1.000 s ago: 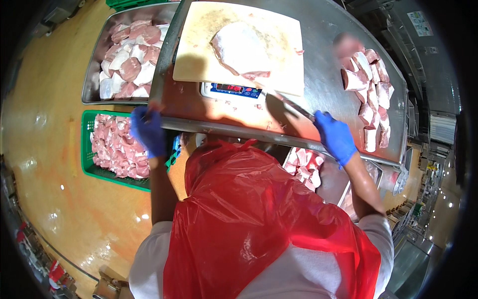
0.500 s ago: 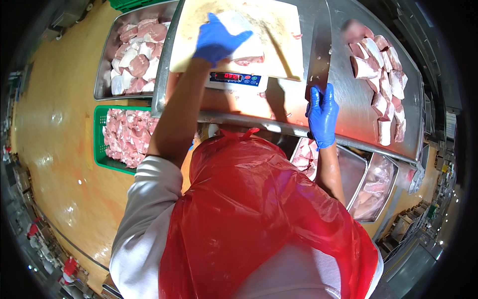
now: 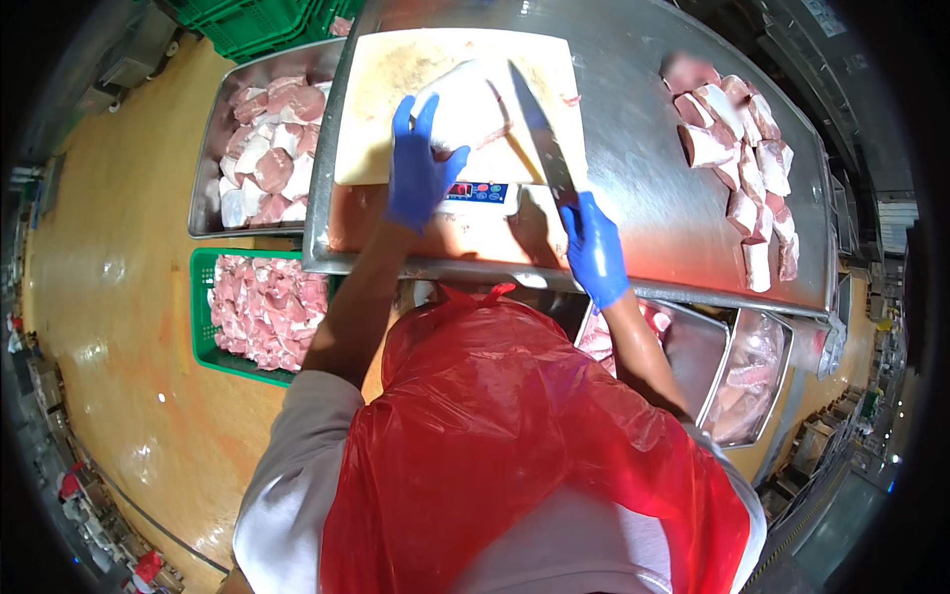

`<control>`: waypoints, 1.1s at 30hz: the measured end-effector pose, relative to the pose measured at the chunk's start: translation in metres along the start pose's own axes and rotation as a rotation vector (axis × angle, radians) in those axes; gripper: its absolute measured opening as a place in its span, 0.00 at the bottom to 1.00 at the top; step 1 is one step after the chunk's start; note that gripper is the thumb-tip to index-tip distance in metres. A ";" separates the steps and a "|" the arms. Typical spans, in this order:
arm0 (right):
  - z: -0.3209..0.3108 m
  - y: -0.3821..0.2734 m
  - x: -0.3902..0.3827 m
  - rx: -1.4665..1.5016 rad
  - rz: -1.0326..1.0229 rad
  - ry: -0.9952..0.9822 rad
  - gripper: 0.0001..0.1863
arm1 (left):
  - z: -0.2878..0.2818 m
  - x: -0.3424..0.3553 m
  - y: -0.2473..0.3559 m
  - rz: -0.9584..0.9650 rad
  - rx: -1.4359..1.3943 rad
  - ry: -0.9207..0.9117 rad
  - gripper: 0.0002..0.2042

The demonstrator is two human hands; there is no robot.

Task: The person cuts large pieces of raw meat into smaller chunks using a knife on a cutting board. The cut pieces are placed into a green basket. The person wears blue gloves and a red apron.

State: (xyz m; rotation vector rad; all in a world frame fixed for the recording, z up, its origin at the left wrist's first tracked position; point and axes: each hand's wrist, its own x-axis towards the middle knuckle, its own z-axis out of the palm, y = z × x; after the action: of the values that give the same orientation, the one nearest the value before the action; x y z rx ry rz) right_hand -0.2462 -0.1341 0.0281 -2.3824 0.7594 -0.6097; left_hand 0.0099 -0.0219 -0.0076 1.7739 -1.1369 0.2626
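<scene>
A pale slab of meat (image 3: pixel 460 94), fat side up with a thin red edge, lies on the cream cutting board (image 3: pixel 371 84). Over its near left end is my left hand (image 3: pixel 418 168), blue-gloved, with fingers and thumb spread; whether it touches the meat I cannot tell. My right hand (image 3: pixel 597 249), gloved alike, is closed round the handle of a long, broad knife (image 3: pixel 542 124). The blade points away from me, above the right side of the board and apart from the slab. A digital scale (image 3: pixel 485 194) shows at the board's near edge, its display partly behind my left hand.
Cut meat pieces (image 3: pixel 752 173) lie in rows on the steel table (image 3: pixel 633 129) at right. At left stand a steel tub (image 3: pixel 203 188) of meat chunks, a green basket (image 3: pixel 203 337) of trimmings, and green crates (image 3: pixel 262 25) behind. Steel trays (image 3: pixel 701 342) sit below the table's near edge.
The knife has swung left from beside the board to above its right side. My left hand has come back from the slab's middle to its near left end. The whole view has shifted.
</scene>
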 end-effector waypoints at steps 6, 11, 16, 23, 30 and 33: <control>0.037 -0.033 0.072 -0.154 -0.246 -0.210 0.09 | -0.013 -0.081 0.037 0.049 0.020 -0.123 0.16; 0.058 -0.083 0.120 -0.167 -0.338 -0.327 0.11 | -0.035 -0.102 0.027 -0.037 -0.002 -0.018 0.12; 0.048 -0.041 0.102 -0.266 -0.484 -0.339 0.12 | -0.046 -0.106 0.020 -0.169 0.039 0.023 0.09; -0.084 0.054 0.031 -0.659 -0.293 -0.619 0.09 | -0.045 -0.086 0.014 -0.212 0.055 0.164 0.08; -0.059 0.020 0.017 -0.311 -0.308 -0.279 0.24 | -0.008 -0.023 0.071 -0.178 0.241 0.074 0.08; -0.026 0.002 0.021 -0.321 -0.233 -0.252 0.13 | 0.008 -0.024 0.042 -0.142 0.216 0.117 0.06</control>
State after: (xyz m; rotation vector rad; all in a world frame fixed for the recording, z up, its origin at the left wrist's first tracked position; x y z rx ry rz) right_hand -0.2457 -0.1583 0.0511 -2.8010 0.5032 -0.2819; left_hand -0.0384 -0.0188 -0.0006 1.9914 -0.9230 0.4105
